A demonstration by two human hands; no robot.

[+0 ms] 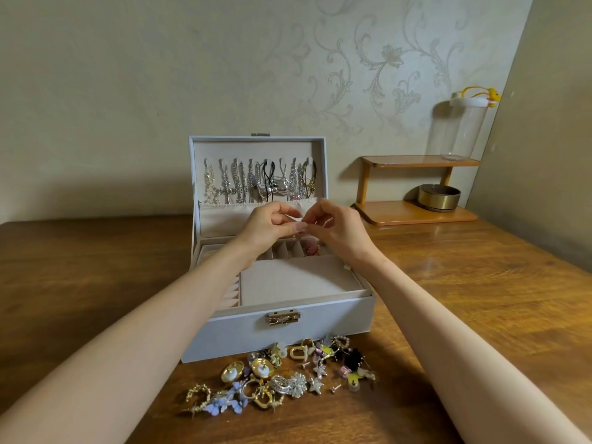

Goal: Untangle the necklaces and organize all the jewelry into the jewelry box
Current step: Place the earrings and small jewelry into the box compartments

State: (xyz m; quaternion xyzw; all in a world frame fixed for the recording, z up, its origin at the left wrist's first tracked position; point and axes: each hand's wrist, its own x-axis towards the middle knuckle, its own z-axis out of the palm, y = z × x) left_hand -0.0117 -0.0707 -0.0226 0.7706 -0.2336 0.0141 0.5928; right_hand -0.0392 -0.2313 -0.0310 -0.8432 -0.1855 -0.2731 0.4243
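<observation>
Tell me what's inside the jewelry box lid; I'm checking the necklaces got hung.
Necklaces hang on hooks in the lid; their lower ends are hidden in its fabric pocket.

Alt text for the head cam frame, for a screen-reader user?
The left hand and right hand meet over an open white jewelry box, pinching a small piece too tiny to identify. Necklaces hang on hooks in its raised lid, and a pile of loose earrings and rings lies on the wooden table in front.
</observation>
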